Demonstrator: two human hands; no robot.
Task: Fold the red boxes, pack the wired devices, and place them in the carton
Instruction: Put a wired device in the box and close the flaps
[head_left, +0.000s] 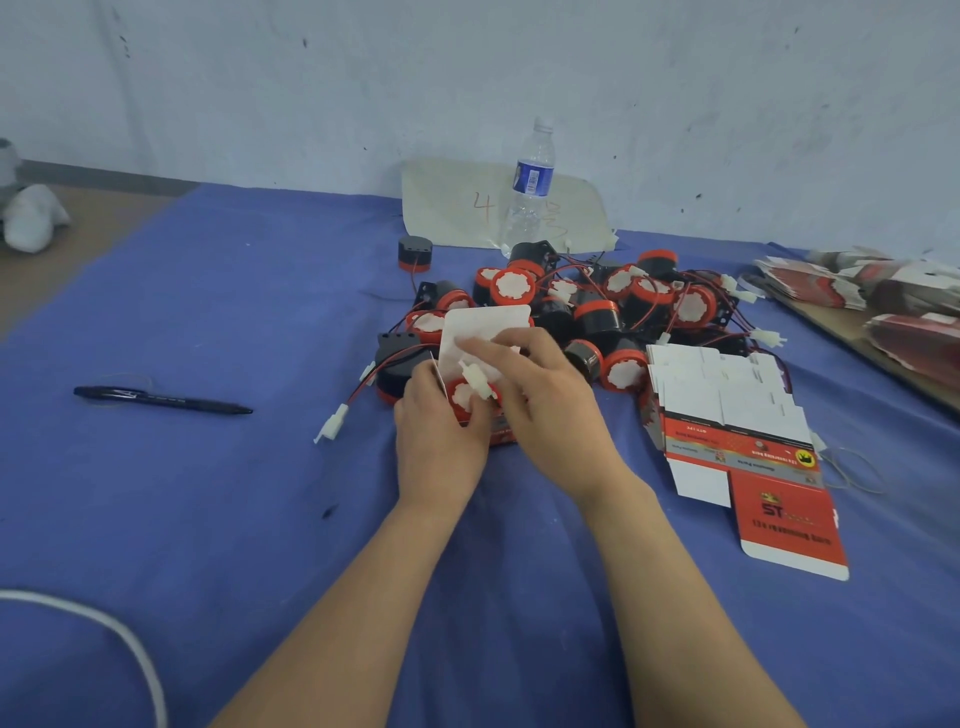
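Our left hand (441, 447) grips the red box (502, 435); our right hand (545, 400), just above the plug (475, 383), touches the flap (483, 322), grasp unclear.

Red box half packed, loose devices and flat blanks alongside.
I see the open red box (500, 434) gripped by my left hand (441, 421), my right hand (543, 387) laid over it; its white lid flap (480, 325) stands up, and a red-faced device (464, 399) sits inside with its white connector (475, 383) on top. Just behind lies a tangled heap of wired devices (597, 312). The flat box blanks (737, 415) are stacked to the right.
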